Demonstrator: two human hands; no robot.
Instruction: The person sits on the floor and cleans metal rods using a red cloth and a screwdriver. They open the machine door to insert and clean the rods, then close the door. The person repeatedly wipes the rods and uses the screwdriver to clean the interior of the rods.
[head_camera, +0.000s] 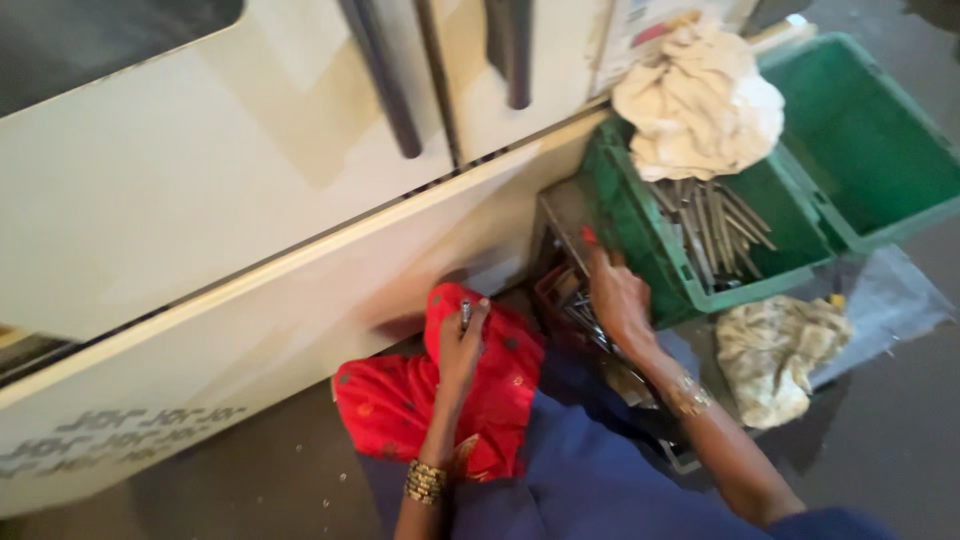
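1. One left hand (458, 345) pinches a small thin metal piece (465, 314) in its fingers, over red cloth (400, 400).
2. Right hand (618, 298) reaches into a dark tray of metal parts (580, 305); its grip is hidden.
3. Green plastic crate (650, 250) holds long metal rods (710, 225).

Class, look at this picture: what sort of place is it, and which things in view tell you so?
Probably a factory or workshop floor. A large cream machine housing fills the left, green plastic crates hold metal rods, and work rags lie about on bare concrete.
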